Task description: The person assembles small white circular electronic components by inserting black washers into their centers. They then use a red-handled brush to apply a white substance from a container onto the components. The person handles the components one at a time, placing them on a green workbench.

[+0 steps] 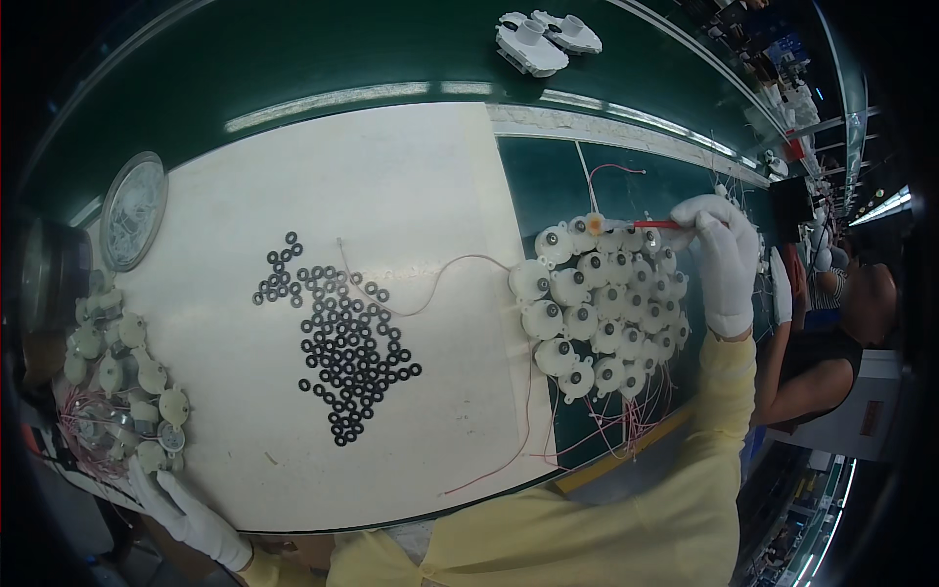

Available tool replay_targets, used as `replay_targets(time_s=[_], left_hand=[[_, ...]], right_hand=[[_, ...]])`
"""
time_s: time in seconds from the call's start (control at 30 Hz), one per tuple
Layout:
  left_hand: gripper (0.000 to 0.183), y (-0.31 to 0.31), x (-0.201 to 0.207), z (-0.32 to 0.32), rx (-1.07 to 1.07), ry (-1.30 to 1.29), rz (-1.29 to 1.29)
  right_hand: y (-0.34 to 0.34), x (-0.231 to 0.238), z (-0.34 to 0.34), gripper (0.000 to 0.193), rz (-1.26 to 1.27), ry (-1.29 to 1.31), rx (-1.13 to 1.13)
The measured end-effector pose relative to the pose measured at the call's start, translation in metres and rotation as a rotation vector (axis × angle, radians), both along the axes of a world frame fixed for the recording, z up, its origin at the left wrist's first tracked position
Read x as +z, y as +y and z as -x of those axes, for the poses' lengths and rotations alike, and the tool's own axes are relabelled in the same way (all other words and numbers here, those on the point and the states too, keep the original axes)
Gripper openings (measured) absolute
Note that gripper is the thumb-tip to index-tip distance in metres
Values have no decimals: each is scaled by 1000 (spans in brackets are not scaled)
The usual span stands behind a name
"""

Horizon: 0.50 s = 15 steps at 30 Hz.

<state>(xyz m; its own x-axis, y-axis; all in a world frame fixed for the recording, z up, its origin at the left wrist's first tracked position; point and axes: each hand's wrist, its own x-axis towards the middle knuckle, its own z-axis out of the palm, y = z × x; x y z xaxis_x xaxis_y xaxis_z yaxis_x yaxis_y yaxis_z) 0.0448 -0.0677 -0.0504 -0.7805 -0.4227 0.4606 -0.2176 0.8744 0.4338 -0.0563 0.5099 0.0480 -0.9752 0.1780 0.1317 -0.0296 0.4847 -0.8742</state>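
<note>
1. Yellow sleeves and the front of a yellow top (587, 533) lie nearest us, along the lower edge, with both forearms reaching out from them.
2. Our right hand (721, 249), in a white glove, pinches a slim red-handled tool (657, 224) between thumb and fingers; its pale tip points left, over the back row of round pale parts (605, 336).
3. Those parts stand packed together on the green worktop (675, 176), right of the white board, most showing a dark centre; one at the back looks orange on top (594, 225).
4. Pink wires (636, 416) gather at the cluster's near side, and one long wire (430, 293) curls leftward onto the board.
5. Our left hand (186, 514), also gloved, is at the board's near left corner, fingers extended beside a second pile of pale parts (174, 406); the rim is dim and bent there, so we cannot tell whether it grips anything.
6. Under the work we have a broad white board (440, 411), faintly marked, with loose black rings (352, 357) scattered across its middle.
7. At its far left we see a clear round dish (134, 210); beyond the board, two white housings (533, 46) rest on green.
8. To our right, a person in a dark sleeveless top (822, 377) sits beneath a bright lamp (883, 205), before cluttered benches.
</note>
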Motion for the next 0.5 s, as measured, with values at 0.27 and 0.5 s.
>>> replay_targets(time_s=[0.27,0.5], left_hand=[[35,1,2,0,0,-7,-15],[36,-1,0,-1,-3,-5,27]], right_hand=[[-10,0,0,24,71,19,46],[-11,0,-4,22,25,-20,25]])
